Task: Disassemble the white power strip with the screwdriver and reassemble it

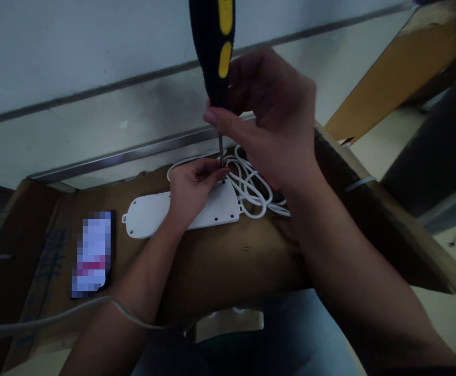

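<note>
A black screwdriver with yellow inlays [215, 57] stands nearly upright, its thin metal shaft pointing down. My right hand [275, 107] is closed around the lower handle, thumb in front. Below it, my left hand [191, 193] pinches at the shaft's tip; whether a screw is also between those fingers is hidden. Beneath the left hand lies a white power strip [145, 214], its flat side with small dark screw holes facing up. The tip is over its far right part. A small loose screw [246, 248] lies on the cardboard in front of the strip.
White cable [257, 196] lies coiled at the strip's right end, with something red [269, 180] partly hidden behind it. A phone [92, 253] with a blurred screen lies at left. Cardboard box sides [380, 209] rise around the work area; another cable [55, 317] crosses the front left.
</note>
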Tool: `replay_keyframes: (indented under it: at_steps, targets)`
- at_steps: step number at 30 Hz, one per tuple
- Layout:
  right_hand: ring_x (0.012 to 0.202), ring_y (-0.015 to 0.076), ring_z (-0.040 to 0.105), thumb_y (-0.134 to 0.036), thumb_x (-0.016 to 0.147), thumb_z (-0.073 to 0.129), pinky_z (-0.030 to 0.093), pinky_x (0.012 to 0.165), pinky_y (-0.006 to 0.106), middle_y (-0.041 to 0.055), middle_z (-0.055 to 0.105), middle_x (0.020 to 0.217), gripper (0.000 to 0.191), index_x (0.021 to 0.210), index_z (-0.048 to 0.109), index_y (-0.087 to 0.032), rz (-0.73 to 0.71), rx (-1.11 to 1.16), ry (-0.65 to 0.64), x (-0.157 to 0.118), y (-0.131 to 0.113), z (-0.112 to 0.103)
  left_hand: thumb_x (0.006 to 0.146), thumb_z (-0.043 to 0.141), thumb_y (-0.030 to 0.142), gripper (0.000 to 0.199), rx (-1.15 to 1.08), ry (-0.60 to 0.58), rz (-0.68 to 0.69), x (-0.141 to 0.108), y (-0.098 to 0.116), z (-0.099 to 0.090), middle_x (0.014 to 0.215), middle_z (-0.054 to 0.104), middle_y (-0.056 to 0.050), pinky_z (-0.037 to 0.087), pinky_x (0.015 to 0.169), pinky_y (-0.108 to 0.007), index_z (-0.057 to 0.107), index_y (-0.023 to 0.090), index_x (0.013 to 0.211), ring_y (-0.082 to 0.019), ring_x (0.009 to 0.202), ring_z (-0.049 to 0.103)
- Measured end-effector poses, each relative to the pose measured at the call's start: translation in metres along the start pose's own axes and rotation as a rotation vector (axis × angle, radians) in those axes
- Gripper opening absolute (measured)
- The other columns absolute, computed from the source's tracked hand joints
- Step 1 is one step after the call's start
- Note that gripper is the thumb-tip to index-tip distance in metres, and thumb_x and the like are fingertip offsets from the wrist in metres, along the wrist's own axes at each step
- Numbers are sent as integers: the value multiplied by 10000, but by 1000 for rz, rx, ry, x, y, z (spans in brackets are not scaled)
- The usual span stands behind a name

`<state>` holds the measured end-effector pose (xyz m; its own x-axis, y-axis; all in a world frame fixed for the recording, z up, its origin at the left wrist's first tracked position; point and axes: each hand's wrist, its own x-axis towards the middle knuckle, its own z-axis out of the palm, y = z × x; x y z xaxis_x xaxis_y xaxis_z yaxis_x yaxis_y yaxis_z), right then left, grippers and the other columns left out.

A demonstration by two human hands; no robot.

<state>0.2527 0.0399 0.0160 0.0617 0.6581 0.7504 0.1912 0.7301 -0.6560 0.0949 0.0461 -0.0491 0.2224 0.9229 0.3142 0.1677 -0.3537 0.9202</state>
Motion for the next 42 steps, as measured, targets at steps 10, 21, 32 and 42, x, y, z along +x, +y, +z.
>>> replay_keyframes:
  at_steps: [10, 21, 32, 42]
  targets:
    - [994, 195, 725, -301, 933, 684, 578, 873, 384, -11, 751, 1001, 191, 1119, 645, -282, -21, 102, -68, 0, -2, -2, 888, 760, 291, 190, -37, -91, 44, -1, 1, -1, 1022, 842, -48, 644, 897, -324, 830, 202, 1040, -200, 922, 797]
    - [927, 193, 714, -249, 851, 737, 553, 835, 369, -25, 751, 1013, 306, 1140, 670, -323, -58, 16, -39, 2, 4, -4, 814, 848, 310, 152, -12, 20, 16, 0, 3, 1, 931, 838, -40, 642, 846, -324, 829, 197, 914, -200, 855, 788]
    - [982, 173, 681, -279, 851, 750, 513, 774, 339, -20, 704, 1032, 368, 1183, 591, -274, -54, 39, -62, 0, 2, -1, 874, 790, 292, 136, -1, -65, 54, 1, 5, -4, 974, 836, -34, 632, 880, -319, 832, 220, 982, -201, 900, 787]
    - [1093, 184, 724, -251, 946, 640, 573, 980, 373, -10, 758, 1114, 282, 1217, 578, -295, -19, 133, -167, -2, 0, -2, 808, 865, 360, 207, -11, -3, 33, 2, 3, -2, 911, 825, -42, 630, 809, -296, 797, 195, 912, -187, 831, 774]
